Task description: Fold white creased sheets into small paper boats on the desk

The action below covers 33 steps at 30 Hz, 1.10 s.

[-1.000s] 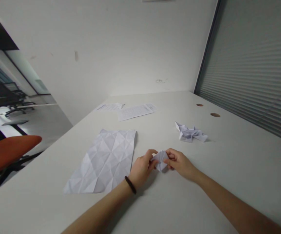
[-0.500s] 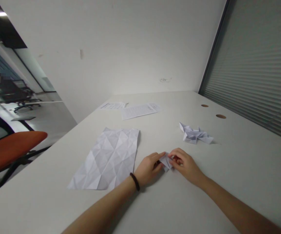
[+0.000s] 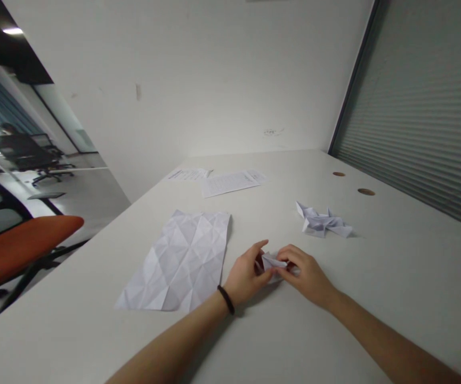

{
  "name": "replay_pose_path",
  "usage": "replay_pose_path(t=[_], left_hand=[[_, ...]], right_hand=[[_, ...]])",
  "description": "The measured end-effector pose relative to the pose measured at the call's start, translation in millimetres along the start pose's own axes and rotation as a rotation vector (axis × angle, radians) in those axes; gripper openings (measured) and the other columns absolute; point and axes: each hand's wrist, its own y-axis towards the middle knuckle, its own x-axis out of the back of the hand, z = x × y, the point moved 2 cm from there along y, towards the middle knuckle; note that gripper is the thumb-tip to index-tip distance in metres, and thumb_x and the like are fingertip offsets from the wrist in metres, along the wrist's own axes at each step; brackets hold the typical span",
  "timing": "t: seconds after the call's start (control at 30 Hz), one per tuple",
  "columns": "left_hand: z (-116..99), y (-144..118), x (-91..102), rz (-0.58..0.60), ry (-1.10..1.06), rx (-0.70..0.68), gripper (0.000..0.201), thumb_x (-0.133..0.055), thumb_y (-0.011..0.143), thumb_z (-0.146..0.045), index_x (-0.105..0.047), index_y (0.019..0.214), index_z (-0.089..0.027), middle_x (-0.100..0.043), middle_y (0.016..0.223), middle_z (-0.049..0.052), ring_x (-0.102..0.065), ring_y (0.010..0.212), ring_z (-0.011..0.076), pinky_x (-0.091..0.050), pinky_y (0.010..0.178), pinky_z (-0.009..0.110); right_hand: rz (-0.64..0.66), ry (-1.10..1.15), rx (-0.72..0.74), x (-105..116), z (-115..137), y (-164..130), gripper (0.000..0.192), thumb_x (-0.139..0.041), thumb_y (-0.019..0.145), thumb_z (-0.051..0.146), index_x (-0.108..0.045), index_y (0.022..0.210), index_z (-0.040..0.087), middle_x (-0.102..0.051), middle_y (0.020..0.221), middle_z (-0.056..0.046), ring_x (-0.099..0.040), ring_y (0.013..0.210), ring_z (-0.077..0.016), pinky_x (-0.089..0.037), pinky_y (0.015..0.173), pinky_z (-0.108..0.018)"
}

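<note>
Both the left hand (image 3: 246, 274) and the right hand (image 3: 304, 272) have their grip pinched on a small folded paper piece (image 3: 272, 262) just above the white surface (image 3: 334, 320), beside a creased sheet (image 3: 182, 258).

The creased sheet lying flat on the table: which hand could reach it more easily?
Probably the left hand: the creased sheet lies just beside it, while the right hand sits beyond the small folded paper both pinch.

We are in an office: a long white counter (image 3: 374, 277) with round cable holes (image 3: 366, 191), printed sheets (image 3: 230, 183) lying on it, an orange swivel chair (image 3: 22, 248) beside it, and black desk chairs (image 3: 34, 152) behind a glass partition.
</note>
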Motion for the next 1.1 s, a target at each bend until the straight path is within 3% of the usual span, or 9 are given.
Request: replay_pose_path(t=[0.13,0.33,0.47,0.57,0.77,0.87,0.97,1.1], left_hand=[[0.2,-2.6,-2.1,-0.05,0.009,0.014,0.045,-0.051,0.075,-0.018,-0.045,0.12,-0.016,-0.054,0.071,-0.002,-0.047,0.06,0.0115,-0.038,0.056,0.022],[-4.2,-4.6,5.4,-0.133,0.117,-0.055,0.047,-0.047,0.073,-0.011,-0.047,0.12,-0.015,-0.055,0.078,0.001,-0.049,0.067,0.0131,-0.041,0.065,0.024],[-3.6,-6.1,10.9,-0.143,0.177,-0.101,0.045,-0.044,0.073,-0.007,-0.051,0.117,-0.017,-0.051,0.081,0.001,-0.048,0.062,0.0108,-0.042,0.061,0.022],[1.1,-7.8,17.3,-0.126,0.285,-0.124,0.044,-0.042,0.073,-0.003,-0.057,0.11,-0.021,-0.049,0.084,0.002,-0.05,0.066,0.0112,-0.043,0.064,0.023],[9.9,-10.2,33.2,0.089,0.443,-0.23,0.023,-0.046,0.086,-0.025,-0.066,0.097,-0.024,-0.054,0.098,0.005,-0.051,0.089,0.0172,-0.043,0.082,0.031],[13.5,-9.8,33.8,0.095,0.429,-0.209,0.021,-0.047,0.087,-0.027,-0.067,0.094,-0.023,-0.055,0.1,0.005,-0.051,0.093,0.0182,-0.043,0.084,0.031],[17.1,-9.1,29.1,0.093,0.369,-0.173,0.019,-0.053,0.082,-0.016,-0.066,0.093,-0.023,-0.055,0.104,0.005,-0.05,0.096,0.0178,-0.043,0.086,0.03],[20.4,-8.5,25.5,0.055,0.278,-0.126,0.046,-0.057,0.074,-0.004,-0.051,0.117,-0.019,-0.057,0.107,0.006,-0.05,0.099,0.0183,-0.042,0.089,0.032]], right_hand=[[-0.091,-0.03,-0.022,-6.6,3.8,4.1,0.004,-0.05,0.076,0.015,-0.051,0.077,0.02,-0.054,0.075,-0.002,-0.055,0.07,-0.0143,-0.047,0.057,-0.022],[-0.189,-0.231,-0.045,-18.0,13.6,8.8,0.009,-0.049,0.074,0.017,-0.043,0.067,0.02,-0.048,0.062,0.002,-0.049,0.054,-0.0113,-0.041,0.052,-0.022],[-0.22,-0.286,-0.108,-18.6,11.9,11.9,0.011,-0.048,0.072,0.017,-0.041,0.066,0.021,-0.045,0.057,0.005,-0.046,0.049,-0.0103,-0.037,0.05,-0.022],[-0.144,-0.306,-0.162,-14.8,5.3,14.0,0.009,-0.047,0.07,0.012,-0.044,0.069,0.021,-0.049,0.06,0.004,-0.048,0.053,-0.0119,-0.038,0.053,-0.023],[0.128,-0.239,0.011,-8.4,-1.0,12.9,0.014,-0.053,0.073,0.011,-0.057,0.083,0.019,-0.057,0.087,-0.005,-0.051,0.086,-0.0184,-0.042,0.078,-0.032],[0.129,-0.166,-0.041,-8.6,-8.0,12.2,0.011,-0.055,0.078,0.021,-0.059,0.087,0.018,-0.057,0.087,-0.005,-0.053,0.083,-0.0184,-0.044,0.075,-0.033],[0.1,-0.153,-0.079,-10.8,-15.9,12.1,0.022,-0.059,0.077,0.024,-0.06,0.098,0.018,-0.057,0.085,-0.005,-0.053,0.079,-0.0183,-0.045,0.073,-0.033],[0.116,-0.148,-0.063,-13.3,-18.5,11.0,0.025,-0.06,0.076,0.024,-0.062,0.1,0.02,-0.056,0.086,-0.005,-0.054,0.079,-0.0182,-0.046,0.075,-0.033]])
